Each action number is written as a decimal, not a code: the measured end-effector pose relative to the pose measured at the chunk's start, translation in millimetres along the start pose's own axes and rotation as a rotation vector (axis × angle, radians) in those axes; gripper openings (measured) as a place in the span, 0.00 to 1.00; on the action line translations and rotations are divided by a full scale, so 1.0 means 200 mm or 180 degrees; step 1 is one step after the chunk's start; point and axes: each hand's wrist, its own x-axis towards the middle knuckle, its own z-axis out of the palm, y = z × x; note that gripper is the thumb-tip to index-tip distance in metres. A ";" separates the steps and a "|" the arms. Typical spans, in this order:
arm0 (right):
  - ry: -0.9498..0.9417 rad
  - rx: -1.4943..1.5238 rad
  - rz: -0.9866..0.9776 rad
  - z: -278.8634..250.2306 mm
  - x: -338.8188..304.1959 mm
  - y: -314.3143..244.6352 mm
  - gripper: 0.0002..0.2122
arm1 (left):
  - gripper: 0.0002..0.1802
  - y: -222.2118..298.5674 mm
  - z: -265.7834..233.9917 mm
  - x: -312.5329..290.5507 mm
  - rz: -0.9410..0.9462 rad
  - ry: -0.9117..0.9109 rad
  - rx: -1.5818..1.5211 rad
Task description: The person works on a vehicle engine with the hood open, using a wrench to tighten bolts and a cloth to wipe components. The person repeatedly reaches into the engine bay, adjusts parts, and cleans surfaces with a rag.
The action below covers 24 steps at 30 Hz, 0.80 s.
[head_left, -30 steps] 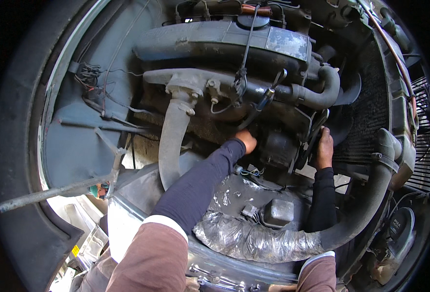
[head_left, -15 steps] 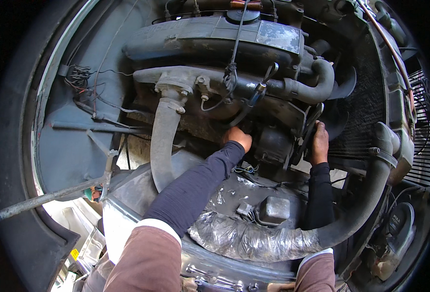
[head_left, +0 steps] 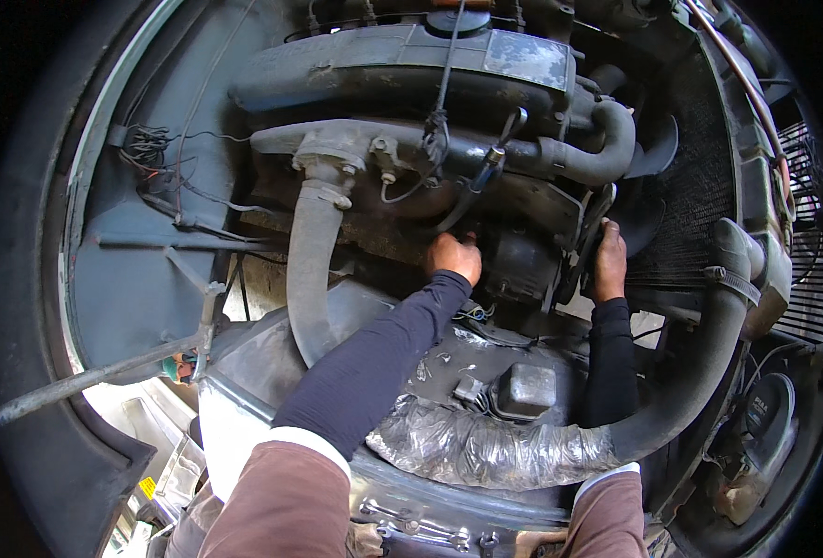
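Note:
My left hand (head_left: 453, 259) is closed beside the left end of a dark, rounded alternator (head_left: 520, 265), its thumb up against the parts there. Whatever its fingers hold is hidden. On the alternator's other side, my right hand (head_left: 609, 262) is closed at the edge of a dark pulley (head_left: 582, 265), with some of its fingers out of sight behind it. Above the alternator, a tool with a blue section on its shaft (head_left: 494, 158) stands tilted among the engine parts. Thin loose wires (head_left: 475, 312) lie below my left hand.
A thick hose (head_left: 700, 391), partly wrapped in silver tape (head_left: 486, 446), curves in front of my forearms. Fan blades (head_left: 655, 153) and the radiator (head_left: 686, 205) stand right of my right hand. A grey pipe (head_left: 314, 251) drops at left. Several wrenches (head_left: 421, 525) lie at the near edge.
The whole view has shifted slightly. My left thumb now shows raised above the fist. My right hand stays by the pulley, its fingers slightly shifted.

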 end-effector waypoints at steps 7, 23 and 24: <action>-0.0165 0.0184 0.0123 -0.02 0.01 0.01 0.26 | 0.18 -0.05 -0.01 0.01 0.0596 0.0101 0.0191; -0.0263 0.0084 0.0336 -0.05 0.03 0.02 0.27 | 0.16 -0.10 -0.10 0.02 0.0823 -0.0329 0.0604; -0.0186 0.0063 0.0330 -0.05 0.04 0.03 0.28 | 0.16 -0.09 -0.10 0.01 0.0789 -0.0309 0.0575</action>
